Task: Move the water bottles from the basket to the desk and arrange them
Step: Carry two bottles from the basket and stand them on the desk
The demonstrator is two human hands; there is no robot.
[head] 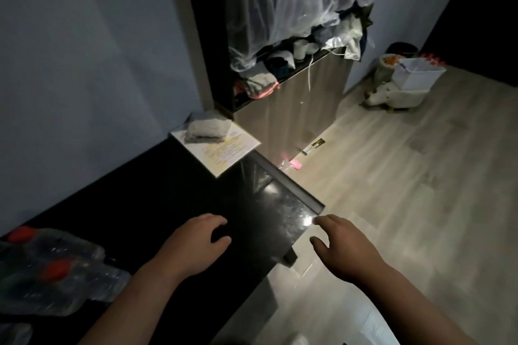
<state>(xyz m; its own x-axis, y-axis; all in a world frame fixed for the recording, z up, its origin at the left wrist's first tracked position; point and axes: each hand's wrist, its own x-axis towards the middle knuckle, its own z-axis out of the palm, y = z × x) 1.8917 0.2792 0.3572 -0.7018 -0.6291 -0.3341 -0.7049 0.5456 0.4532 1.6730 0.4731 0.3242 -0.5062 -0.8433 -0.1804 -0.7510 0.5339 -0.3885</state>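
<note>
Clear water bottles with red caps (pixel 53 269) lie on their sides at the near left of the black desk (pixel 173 199). My left hand (pixel 196 244) hovers over the desk's dark top, fingers loosely curled, holding nothing. My right hand (pixel 342 246) reaches out past the desk's right edge, above the floor, fingers relaxed and empty. Far off on the floor at the upper right stands a white basket (pixel 417 73), with red bottle caps (pixel 433 60) showing behind its rim.
A sheet of paper (pixel 224 151) with a folded grey cloth (pixel 207 127) lies at the desk's far end. Beyond it stands a wooden cabinet (pixel 305 103) piled with clothes and netting. A stuffed toy (pixel 392 92) lies beside the basket. Small litter (pixel 312 147) lies on the floor.
</note>
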